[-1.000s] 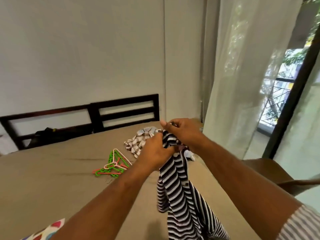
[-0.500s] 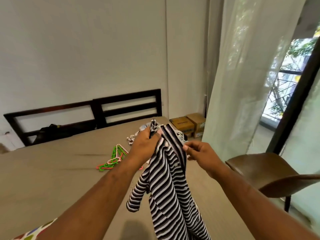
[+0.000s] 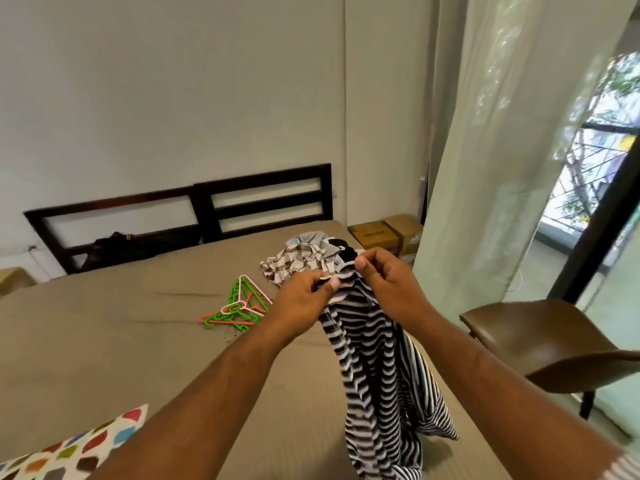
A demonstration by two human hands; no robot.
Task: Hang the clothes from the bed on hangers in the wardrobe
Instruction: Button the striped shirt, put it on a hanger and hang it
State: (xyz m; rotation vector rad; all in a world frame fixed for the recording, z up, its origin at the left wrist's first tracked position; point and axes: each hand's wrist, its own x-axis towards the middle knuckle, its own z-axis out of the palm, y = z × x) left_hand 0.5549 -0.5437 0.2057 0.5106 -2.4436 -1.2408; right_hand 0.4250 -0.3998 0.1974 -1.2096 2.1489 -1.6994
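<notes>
Striped shirt [image 3: 375,382] held up over bed [image 3: 104,344], hanging toward 6 o'clock, lower end seems to rest on bed. Left hand [image 3: 303,301] pinches top edge; right hand [image 3: 389,287] pinches same edge just beside. Fabric looks light, soft, limp. Probably best to grip at collar or shoulders. Hangers [image 3: 239,306] at 9 o'clock from hands; other clothes [image 3: 301,259] at 12.

striped shirt [image 3: 377,375] hem cut off at btm edge (chair [image 3: 540,337] too, at rt); box [image 3: 375,234] print unreadable.
</notes>
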